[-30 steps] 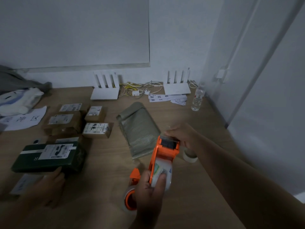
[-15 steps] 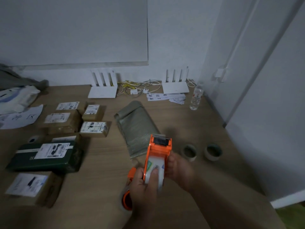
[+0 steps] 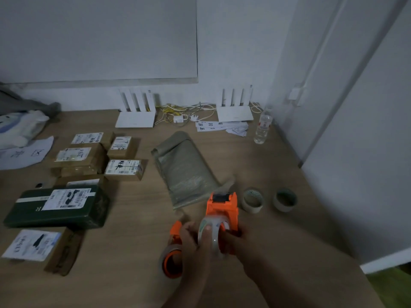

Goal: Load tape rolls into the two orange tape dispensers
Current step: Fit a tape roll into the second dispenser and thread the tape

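Now, left hand [image 3: 193, 238]: grips tape [image 3: 211, 232].
Right hand [image 3: 235, 238]: grips dispenser [image 3: 222, 207].
Spare rolls [image 3: 252, 200]: 2 o'clock.

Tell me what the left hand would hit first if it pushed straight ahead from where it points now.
Likely the green-grey mailer bag, past the orange dispenser the left hand grips; depth is unclear.

Orange dispenser [image 3: 222, 207] with clear tape roll [image 3: 212, 232], dark green box [image 3: 56, 207], olive-grey mailer [image 3: 182, 167], wood-grain table [image 3: 124, 218].

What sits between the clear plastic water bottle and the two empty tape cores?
Nothing: between the water bottle and the empty tape cores, the head view shows bare wooden table.
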Tool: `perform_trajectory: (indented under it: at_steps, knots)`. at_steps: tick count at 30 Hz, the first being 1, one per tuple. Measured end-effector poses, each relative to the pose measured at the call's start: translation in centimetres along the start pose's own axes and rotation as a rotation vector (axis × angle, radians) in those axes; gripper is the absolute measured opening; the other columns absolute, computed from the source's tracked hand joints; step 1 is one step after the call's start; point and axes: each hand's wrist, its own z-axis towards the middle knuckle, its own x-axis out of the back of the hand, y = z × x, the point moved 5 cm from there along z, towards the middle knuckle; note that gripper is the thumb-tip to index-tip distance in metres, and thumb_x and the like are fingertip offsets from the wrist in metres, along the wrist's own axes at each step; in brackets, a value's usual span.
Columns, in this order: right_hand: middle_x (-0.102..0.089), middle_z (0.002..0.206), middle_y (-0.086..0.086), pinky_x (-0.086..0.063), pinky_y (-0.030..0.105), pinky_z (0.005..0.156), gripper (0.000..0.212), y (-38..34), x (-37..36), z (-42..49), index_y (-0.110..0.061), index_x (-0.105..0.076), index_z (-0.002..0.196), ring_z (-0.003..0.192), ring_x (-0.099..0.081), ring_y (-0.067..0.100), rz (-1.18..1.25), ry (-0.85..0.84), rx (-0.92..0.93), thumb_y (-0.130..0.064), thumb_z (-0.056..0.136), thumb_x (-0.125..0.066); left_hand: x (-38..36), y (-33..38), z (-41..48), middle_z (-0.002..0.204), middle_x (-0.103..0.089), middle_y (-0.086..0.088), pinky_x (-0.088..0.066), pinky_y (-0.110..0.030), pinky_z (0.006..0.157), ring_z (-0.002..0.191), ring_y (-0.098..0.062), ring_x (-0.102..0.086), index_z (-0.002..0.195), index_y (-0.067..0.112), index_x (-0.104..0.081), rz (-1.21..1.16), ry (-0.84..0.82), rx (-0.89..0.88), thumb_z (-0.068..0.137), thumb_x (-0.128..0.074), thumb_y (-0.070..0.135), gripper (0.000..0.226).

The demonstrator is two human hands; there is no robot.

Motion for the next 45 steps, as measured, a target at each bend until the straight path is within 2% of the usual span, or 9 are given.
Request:
perform_trajectory:
  at_steps: [5,8,11,19,22,27,36,40,45]
  knots:
    - [-0.073,0.064,-0.003,-0.053,0.018,0.055,0.024,1.4,2.2,0.8,-0.02,-0.07,0.078,0.06,-0.068,-0.001,-0.163,0.2,0.067,-0.023,0.058,-0.083,-0.6,-2.3,0.6,0.077,-0.06,0.013,-0.038,0.002,0.065,0.071,-0.007,-0.056,0.092,0.02,-0.056,0.248,-0.085,0.067,0.095,-0.061,0.022,0.006]
    - [-0.071,0.075,0.006,-0.056,0.037,0.066,0.038,3.8,3.7,2.2,-0.024,-0.064,0.079,0.069,-0.07,0.013,-0.238,0.262,0.072,-0.044,0.048,-0.074,-1.4,-4.1,0.8,0.077,-0.067,0.009,-0.044,-0.005,0.063,0.066,0.007,-0.06,0.092,0.022,-0.061,0.263,-0.212,0.19,0.087,-0.065,0.045,0.023]
    - [-0.069,0.079,0.006,-0.057,0.053,0.071,0.032,6.3,5.1,3.5,-0.031,-0.058,0.079,0.076,-0.068,0.03,-0.406,0.285,0.031,-0.041,0.049,-0.067,-2.3,-6.4,0.7,0.092,-0.073,0.005,-0.054,-0.025,0.076,0.085,-0.007,-0.068,0.101,0.023,-0.065,0.388,-0.317,0.264,0.071,-0.07,0.058,0.047]
    - [-0.06,0.077,-0.003,-0.047,0.034,0.063,0.029,4.7,4.5,2.7,-0.03,-0.056,0.092,0.074,-0.062,0.026,-0.774,0.153,-0.042,-0.026,0.066,-0.068,-3.3,-10.5,0.8,0.089,-0.072,0.003,-0.053,-0.04,0.077,0.085,-0.014,-0.068,0.096,0.022,-0.062,0.487,-0.36,0.282,0.055,-0.064,0.071,0.063]
    - [-0.068,0.089,0.006,-0.05,0.034,0.067,0.031,4.9,4.5,2.6,-0.017,-0.058,0.099,0.082,-0.066,0.027,-0.847,0.163,-0.058,-0.026,0.072,-0.069,-3.5,-11.1,0.5,0.091,-0.072,-0.007,-0.048,-0.039,0.072,0.087,-0.023,-0.068,0.096,0.014,-0.064,0.487,-0.356,0.296,0.049,-0.055,0.064,0.07]
    - [-0.069,0.093,0.009,-0.054,0.038,0.072,0.031,6.6,4.5,2.8,-0.015,-0.057,0.097,0.088,-0.067,0.03,-0.901,0.143,-0.125,-0.024,0.069,-0.065,-3.5,-15.0,0.8,0.09,-0.073,-0.003,-0.052,-0.039,0.074,0.089,-0.024,-0.07,0.09,0.017,-0.067,0.555,-0.397,0.336,0.061,-0.059,0.045,0.042]
    - [-0.067,0.103,0.018,-0.051,0.041,0.078,0.037,7.5,4.7,3.5,-0.005,-0.054,0.106,0.097,-0.064,0.037,-0.938,0.109,-0.117,-0.019,0.074,-0.067,-3.6,-15.6,1.1,0.092,-0.075,-0.006,-0.05,-0.038,0.073,0.087,-0.023,-0.069,0.097,0.011,-0.071,0.504,-0.436,0.276,0.057,-0.053,0.065,0.07]
    - [-0.067,0.105,0.018,-0.05,0.04,0.079,0.044,7.8,4.8,3.5,-0.007,-0.055,0.108,0.1,-0.063,0.037,-0.927,0.097,-0.129,-0.027,0.072,-0.068,-3.7,-13.3,0.3,0.088,-0.068,0.01,-0.045,-0.022,0.072,0.078,-0.003,-0.064,0.103,0.026,-0.065,0.51,-0.438,0.242,0.057,-0.056,0.062,0.059]
    - [-0.063,0.115,0.02,-0.046,0.034,0.087,0.047,7.6,5.3,3.0,-0.006,-0.059,0.112,0.11,-0.058,0.036,-0.937,0.062,-0.2,-0.03,0.075,-0.073,-3.1,-12.5,-0.4,0.135,-0.063,-0.007,-0.043,-0.033,0.1,0.124,-0.027,-0.059,0.139,0.013,-0.052,0.633,-0.333,0.175,0.078,-0.072,0.029,0.066]
